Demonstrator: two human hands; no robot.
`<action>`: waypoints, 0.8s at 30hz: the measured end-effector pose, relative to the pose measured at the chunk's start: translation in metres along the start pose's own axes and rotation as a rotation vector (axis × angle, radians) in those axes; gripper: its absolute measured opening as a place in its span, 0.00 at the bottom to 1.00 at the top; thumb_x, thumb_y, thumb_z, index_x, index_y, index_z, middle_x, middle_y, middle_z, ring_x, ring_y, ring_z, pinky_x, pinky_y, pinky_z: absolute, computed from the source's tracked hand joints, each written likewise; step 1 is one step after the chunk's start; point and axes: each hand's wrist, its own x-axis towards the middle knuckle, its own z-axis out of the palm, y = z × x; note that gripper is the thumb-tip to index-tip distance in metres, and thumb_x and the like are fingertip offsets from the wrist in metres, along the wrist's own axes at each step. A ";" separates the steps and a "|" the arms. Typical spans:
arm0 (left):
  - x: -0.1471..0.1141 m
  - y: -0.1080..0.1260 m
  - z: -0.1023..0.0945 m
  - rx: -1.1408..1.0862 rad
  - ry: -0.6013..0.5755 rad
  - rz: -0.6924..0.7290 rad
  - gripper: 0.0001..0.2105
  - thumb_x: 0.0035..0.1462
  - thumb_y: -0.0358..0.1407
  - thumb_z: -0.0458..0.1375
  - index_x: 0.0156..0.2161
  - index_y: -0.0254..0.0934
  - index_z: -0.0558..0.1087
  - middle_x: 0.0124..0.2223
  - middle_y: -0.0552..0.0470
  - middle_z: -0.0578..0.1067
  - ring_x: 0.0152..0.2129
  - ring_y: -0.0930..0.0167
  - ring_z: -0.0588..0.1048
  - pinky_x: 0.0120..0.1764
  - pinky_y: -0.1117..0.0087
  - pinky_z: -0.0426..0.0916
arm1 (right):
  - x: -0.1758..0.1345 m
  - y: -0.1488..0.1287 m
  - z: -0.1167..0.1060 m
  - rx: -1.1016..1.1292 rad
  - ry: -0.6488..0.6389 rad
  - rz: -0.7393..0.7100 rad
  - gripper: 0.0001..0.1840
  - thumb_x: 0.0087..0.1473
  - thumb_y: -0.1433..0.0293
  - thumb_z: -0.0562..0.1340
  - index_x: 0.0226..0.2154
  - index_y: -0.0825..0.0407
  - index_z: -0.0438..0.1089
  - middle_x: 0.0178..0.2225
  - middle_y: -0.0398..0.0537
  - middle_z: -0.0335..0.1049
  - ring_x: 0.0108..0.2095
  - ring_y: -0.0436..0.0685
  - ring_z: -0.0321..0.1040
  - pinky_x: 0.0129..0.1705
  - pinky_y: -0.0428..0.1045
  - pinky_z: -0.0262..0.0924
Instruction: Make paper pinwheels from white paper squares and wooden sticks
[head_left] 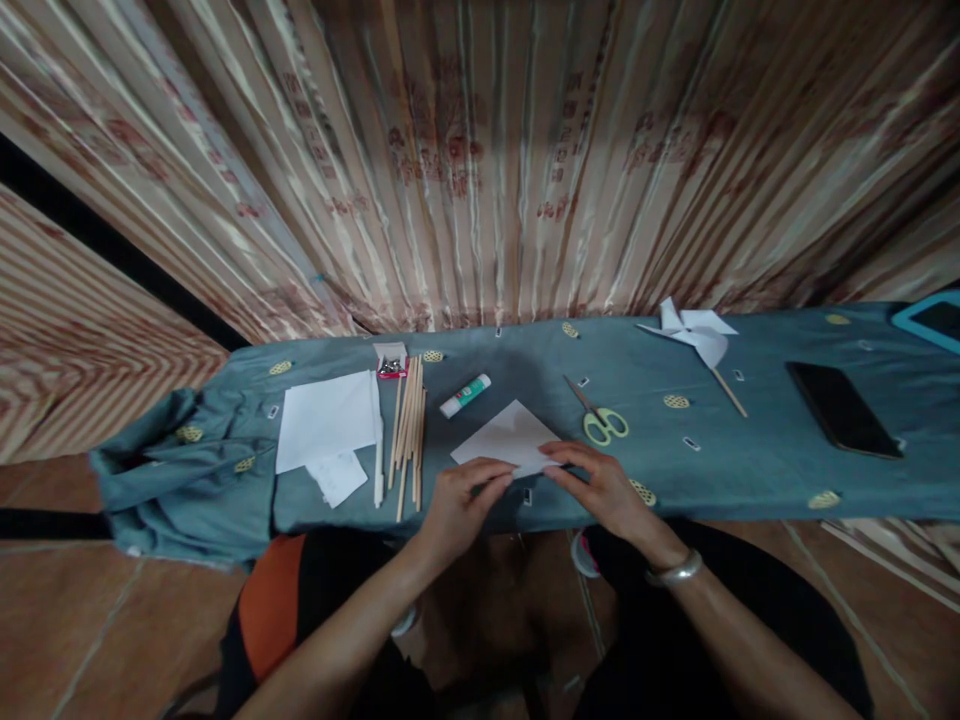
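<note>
A white sheet of paper (510,432) lies in front of me on the cloth, one corner pointing away. My left hand (466,500) pinches its near left edge between thumb and fingers. On the near right edge, my right hand (600,487) grips the same paper, and the near edge looks lifted or folded over between the hands. Just beyond the paper rests a glue stick (465,396), white and green. Scissors (598,412) with pale green handles lie to the right of it, close to my right hand.
To the left are wooden sticks (409,430), a white pen (379,460), stacked white paper (326,420), a paper scrap (339,478) and a small box of metal pieces (391,361). Rightward lie a paper pinwheel (697,335), a dark phone (844,410) and a blue-framed device (930,318). A curtain (480,170) hangs behind.
</note>
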 end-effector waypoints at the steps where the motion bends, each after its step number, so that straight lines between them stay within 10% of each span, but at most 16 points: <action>1: 0.001 0.000 -0.002 0.039 0.034 0.029 0.12 0.63 0.39 0.55 0.47 0.38 0.76 0.45 0.45 0.80 0.43 0.66 0.78 0.48 0.64 0.72 | 0.002 0.001 0.002 0.019 0.020 0.018 0.11 0.58 0.60 0.60 0.36 0.47 0.76 0.44 0.49 0.77 0.47 0.60 0.73 0.53 0.57 0.65; 8: -0.012 0.000 0.006 0.411 0.004 0.441 0.19 0.62 0.30 0.54 0.58 0.37 0.64 0.54 0.41 0.73 0.55 0.62 0.68 0.55 0.55 0.66 | 0.016 0.005 0.008 -0.030 0.090 0.157 0.13 0.57 0.59 0.59 0.35 0.47 0.76 0.37 0.47 0.79 0.39 0.61 0.75 0.43 0.54 0.67; 14: -0.024 -0.018 0.024 0.628 -0.224 0.313 0.26 0.59 0.31 0.56 0.62 0.33 0.58 0.65 0.35 0.61 0.65 0.54 0.53 0.60 0.45 0.57 | 0.020 0.006 0.013 -0.159 0.187 0.158 0.13 0.56 0.58 0.59 0.35 0.47 0.75 0.37 0.48 0.79 0.39 0.61 0.74 0.43 0.53 0.66; 24: -0.025 -0.031 0.025 0.773 -0.268 0.220 0.32 0.58 0.39 0.59 0.64 0.33 0.55 0.68 0.36 0.55 0.67 0.51 0.42 0.62 0.42 0.49 | 0.024 0.014 0.018 -0.311 0.231 0.116 0.15 0.58 0.58 0.58 0.37 0.49 0.74 0.40 0.52 0.77 0.42 0.62 0.72 0.46 0.55 0.64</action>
